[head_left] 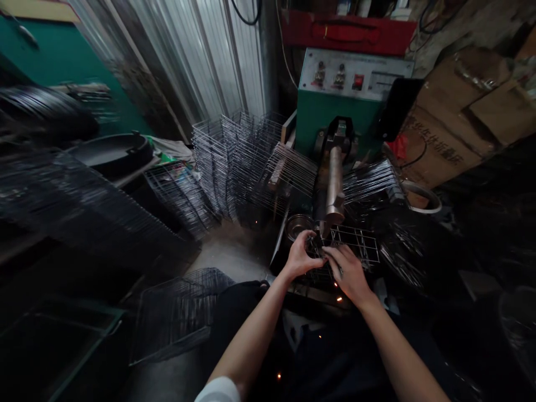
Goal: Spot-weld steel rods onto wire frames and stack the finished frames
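A wire grid piece [360,245] lies under the metal electrode arm [335,190] of a green machine [330,120]. My left hand [302,258] is at the grid's left side, thumb and fingers curved around a small part too dark to name. Close to its right, my right hand [347,271] has its fingers bent together at the grid's near edge, just below the electrode tip. What the right fingertips pinch is hidden. Orange sparks fall below my right hand and between my forearms.
Stacked wire grids [226,162] stand left of the machine, with more on the floor [180,312]. Bundled wires [372,181] and a round metal rim [433,204] are at the right. Cardboard boxes [444,134] lean at the back right. A black round pan [113,151] sits at the left.
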Motion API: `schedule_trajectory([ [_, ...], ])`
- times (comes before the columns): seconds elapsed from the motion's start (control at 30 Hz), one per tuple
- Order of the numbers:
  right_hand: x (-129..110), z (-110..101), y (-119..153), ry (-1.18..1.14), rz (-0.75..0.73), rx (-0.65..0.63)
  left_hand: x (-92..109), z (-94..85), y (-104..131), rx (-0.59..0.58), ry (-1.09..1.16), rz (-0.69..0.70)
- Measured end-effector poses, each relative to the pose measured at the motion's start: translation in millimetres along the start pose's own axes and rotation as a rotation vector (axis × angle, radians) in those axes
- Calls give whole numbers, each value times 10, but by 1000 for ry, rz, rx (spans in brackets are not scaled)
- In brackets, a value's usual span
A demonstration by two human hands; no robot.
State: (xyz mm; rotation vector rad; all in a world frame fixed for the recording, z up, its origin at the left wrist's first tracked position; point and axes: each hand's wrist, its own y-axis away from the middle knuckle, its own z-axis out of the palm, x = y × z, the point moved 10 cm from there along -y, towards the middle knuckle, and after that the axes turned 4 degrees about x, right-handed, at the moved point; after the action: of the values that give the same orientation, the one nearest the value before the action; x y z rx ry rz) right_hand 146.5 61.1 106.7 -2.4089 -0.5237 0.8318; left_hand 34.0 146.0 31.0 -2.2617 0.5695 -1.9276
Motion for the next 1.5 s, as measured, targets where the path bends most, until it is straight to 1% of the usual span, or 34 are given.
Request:
schedule_trajectory([
  [0.07,60,3,-65,-17,51,27,-10,3,-76,-16,3,10],
  [0.17,97,-17,-95,-32,102,43,14,12,-81,-30,-29,14],
  [0.27,111,-62,-78,-14,126,55,48,-57,-40,26,-90,-3],
  [0.33,123,-97,-73,38,118,71,66,-93,-49,38,-123,-8],
  [0.5,225,-115,-146,181,88,86,38,-70,-243,-38,-83,7],
  [0.67,360,-54,-275,163,80,35,-47,-67,-434,-58,-63,15],
  [0.87,402,-7,-315,130,72,19,-111,-64,-496,-87,-113,27],
  [0.93,398,9,-317,108,70,13,-70,-61,-520,-87,-124,49],
  [1.0,390,14,-326,86,69,3,19,-74,-547,-93,-125,98],
  [1.07,381,-5,-336,63,71,-9,93,-92,-540,-141,-118,155],
  [1.1,376,-27,-336,45,75,-16,93,-116,-511,-170,-112,174],
  [1.13,374,-62,-331,23,82,-19,52,-157,-462,-186,-102,180],
  [1.17,374,-109,-317,-2,93,-17,-37,-219,-396,-180,-81,168],
  [1.2,383,-162,-292,-26,114,-14,-183,-293,-311,-148,-44,129],
  [1.23,400,-223,-255,-52,145,-6,-386,-363,-206,-95,8,61],
  [1.27,426,-286,-207,-78,185,8,-638,-417,-80,-26,83,-32],
  [1.3,462,-341,-146,-104,238,21,-935,-394,68,10,180,-163],
  [1.33,504,-384,-73,-133,301,31,-1236,-297,230,18,307,-312],
  [1.37,542,-417,6,-171,366,41,-1478,-151,376,11,448,-432],
  [1.4,572,-442,88,-218,427,56,-1628,14,477,-17,570,-493],
  [1.43,592,-460,168,-272,483,73,-1717,155,532,-37,672,-519],
  [1.47,604,-471,244,-328,535,90,-1759,265,546,-54,752,-523],
  [1.5,610,-481,313,-380,582,107,-1769,335,532,-66,806,-514],
])
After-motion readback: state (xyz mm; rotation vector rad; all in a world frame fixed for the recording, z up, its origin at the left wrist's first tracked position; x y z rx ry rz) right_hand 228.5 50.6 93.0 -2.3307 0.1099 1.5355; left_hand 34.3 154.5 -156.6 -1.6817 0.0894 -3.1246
